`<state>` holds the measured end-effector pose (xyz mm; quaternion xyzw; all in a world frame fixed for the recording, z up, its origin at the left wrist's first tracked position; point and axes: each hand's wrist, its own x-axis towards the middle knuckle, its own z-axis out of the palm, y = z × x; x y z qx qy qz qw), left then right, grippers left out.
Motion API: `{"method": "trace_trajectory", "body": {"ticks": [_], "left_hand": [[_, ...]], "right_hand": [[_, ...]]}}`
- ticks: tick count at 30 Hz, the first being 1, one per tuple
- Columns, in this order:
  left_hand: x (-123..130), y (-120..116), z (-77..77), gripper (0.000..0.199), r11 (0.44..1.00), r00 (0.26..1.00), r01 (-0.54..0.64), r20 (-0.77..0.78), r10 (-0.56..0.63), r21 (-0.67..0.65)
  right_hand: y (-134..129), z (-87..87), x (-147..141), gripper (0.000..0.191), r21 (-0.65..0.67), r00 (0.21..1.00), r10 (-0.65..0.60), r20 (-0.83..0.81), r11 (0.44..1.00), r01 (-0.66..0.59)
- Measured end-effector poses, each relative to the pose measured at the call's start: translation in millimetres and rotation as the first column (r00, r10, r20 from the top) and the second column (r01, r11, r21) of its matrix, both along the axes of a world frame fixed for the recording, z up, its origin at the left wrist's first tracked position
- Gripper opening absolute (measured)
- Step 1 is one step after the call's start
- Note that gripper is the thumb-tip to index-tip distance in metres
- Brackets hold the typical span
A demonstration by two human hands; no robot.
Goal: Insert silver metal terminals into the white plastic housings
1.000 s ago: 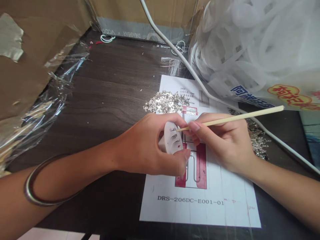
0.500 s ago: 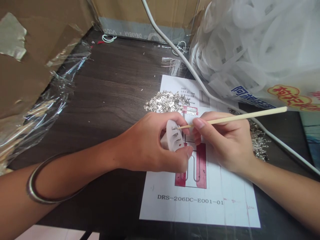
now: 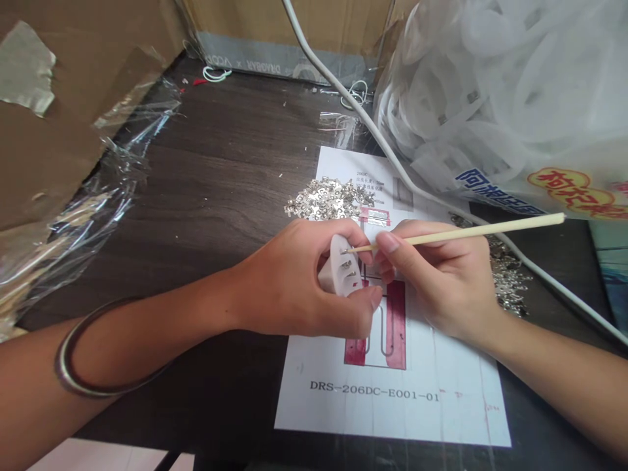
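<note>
My left hand (image 3: 299, 284) grips a small white plastic part (image 3: 342, 268) with slots that hold metal terminals, turned so its slotted face points right. My right hand (image 3: 441, 278) pinches a thin wooden stick (image 3: 471, 230) near its front end. The stick's tip touches the uppermost slot of the white part. Both hands hover over a printed paper sheet (image 3: 392, 405) marked DRS-206DC-E001-01 with a red diagram. A metal bangle (image 3: 83, 379) circles my left forearm.
A heap of small silver terminals (image 3: 326, 196) lies just beyond my hands, with more behind my right hand (image 3: 510, 278). A large plastic bag of white parts (image 3: 500, 98) fills the back right. A white cable (image 3: 373, 131) crosses the dark table. Cardboard and crumpled clear film (image 3: 73, 190) stand at left.
The white part has shifted slightly right and turned a little in my left hand; the stick's tip has stayed at its top slot. Little else has moved.
</note>
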<state>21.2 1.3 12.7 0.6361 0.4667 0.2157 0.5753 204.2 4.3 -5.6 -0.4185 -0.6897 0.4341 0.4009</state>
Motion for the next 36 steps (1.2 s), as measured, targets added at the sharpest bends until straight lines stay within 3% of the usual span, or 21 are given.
{"method": "trace_trajectory", "body": {"ticks": [16, 36], "left_hand": [[-1.0, 1.4, 0.0, 0.022, 0.997, 0.999, 0.002, -0.033, 0.001, 0.079], [-2.0, 2.0, -0.5, 0.021, 0.997, 1.000, 0.006, 0.002, -0.006, 0.075]], "right_hand": [[-1.5, 1.2, -0.3, 0.023, 0.044, 0.999, -0.012, 0.038, 0.999, 0.010], [-1.5, 0.7, -2.0, 0.028, 0.058, 0.997, -0.050, 0.053, 0.997, 0.047]]}}
